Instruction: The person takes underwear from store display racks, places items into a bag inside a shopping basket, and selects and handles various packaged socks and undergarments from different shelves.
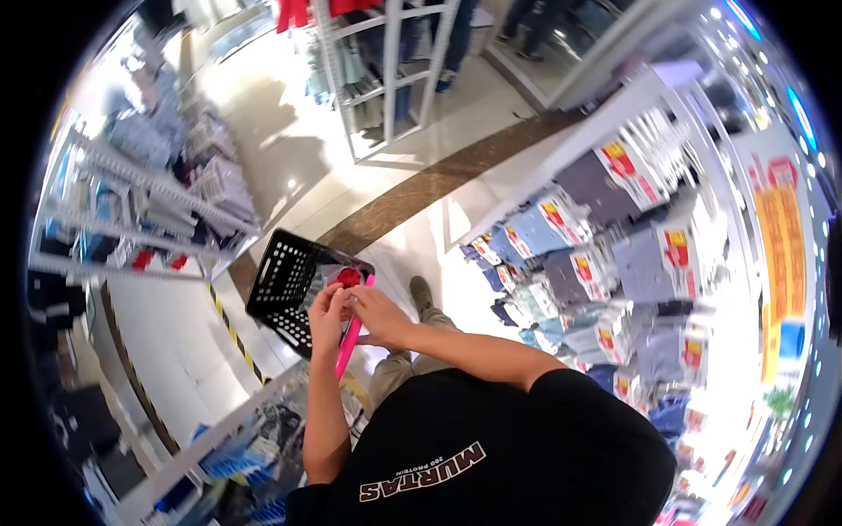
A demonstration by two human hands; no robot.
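Note:
My left hand (328,309) and my right hand (381,317) meet above a black plastic shopping basket (282,263) with rows of holes in its walls. Both hands are closed, their fingertips pinched together close to a small red item (348,277) at the basket's near right side. What lies between the fingertips is too small to make out. A bright pink basket handle (351,340) runs between my wrists, partly covered by my right hand. Whether either arm bears the handle, I cannot tell.
To the right stands a rack of folded clothes (645,263) with red and yellow tags. A white shelf frame (149,180) with garments is at the left. Below it, packaged goods (237,469) fill a low bin. A white display stand (390,79) rises ahead.

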